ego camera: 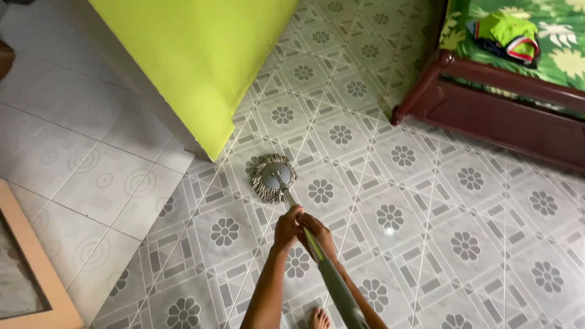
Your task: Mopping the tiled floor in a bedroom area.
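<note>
We clench both our left hand point(286, 228) and right hand point(321, 234) around the smooth mop handle point(329, 274); its round stringy mop head point(273, 177) rests mid-frame on patterned floor tiles point(463, 244).

One mop point(273, 177) is seen, gripped by two hands: left hand point(287, 227) and right hand point(319, 233). One bare foot point(319, 318), one lime-green wall point(195, 61), one wooden bed frame point(487, 103) and one folded cloth bundle point(507, 36) are counted too.
</note>
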